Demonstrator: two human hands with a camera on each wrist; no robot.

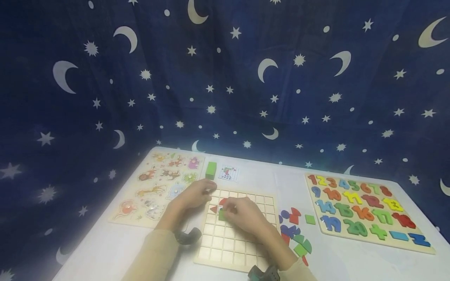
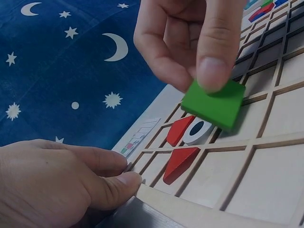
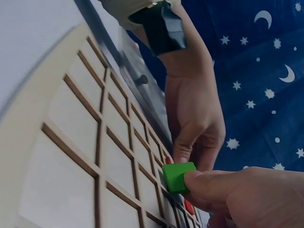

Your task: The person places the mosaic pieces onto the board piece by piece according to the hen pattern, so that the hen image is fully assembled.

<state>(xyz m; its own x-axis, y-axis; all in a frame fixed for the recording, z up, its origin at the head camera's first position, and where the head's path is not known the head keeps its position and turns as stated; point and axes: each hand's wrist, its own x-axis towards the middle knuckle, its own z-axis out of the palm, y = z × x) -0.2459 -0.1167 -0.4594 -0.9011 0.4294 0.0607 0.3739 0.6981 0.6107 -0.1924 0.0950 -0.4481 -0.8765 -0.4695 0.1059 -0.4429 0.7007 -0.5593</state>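
Green tile pinched over the grid board

Green and square, the tile (image 2: 214, 103) sits pinched between my right hand's (image 1: 242, 214) thumb (image 2: 217, 57) and forefinger, held tilted just above the grid board (image 1: 232, 249) near its far left corner. From the right wrist view I can see the same tile (image 3: 178, 176) at my thumb tip, above the cells. Below it in the board lie a red triangle (image 2: 179, 162), a second red piece (image 2: 179, 129) and a white half-round piece (image 2: 199, 130) with a dark spot, all in neighbouring cells by the far left corner.

My left hand (image 1: 195, 195) rests against the board's left edge near that corner, fingers together and lightly curled, the thumb (image 2: 111, 190) pressing on the board's rim; it holds nothing.

The board lies at the middle of the table's (image 1: 116, 242) near edge. A green block (image 1: 210, 170) and a small card (image 1: 228, 173) stand just beyond the board's far edge. An animal puzzle (image 1: 154, 187) runs along the table's left edge, and a number puzzle (image 1: 365, 210) fills the right side. Between the board and the number puzzle lies a loose pile of pieces (image 1: 293, 230) in red, blue and green, with one green square (image 1: 310, 219) apart from it
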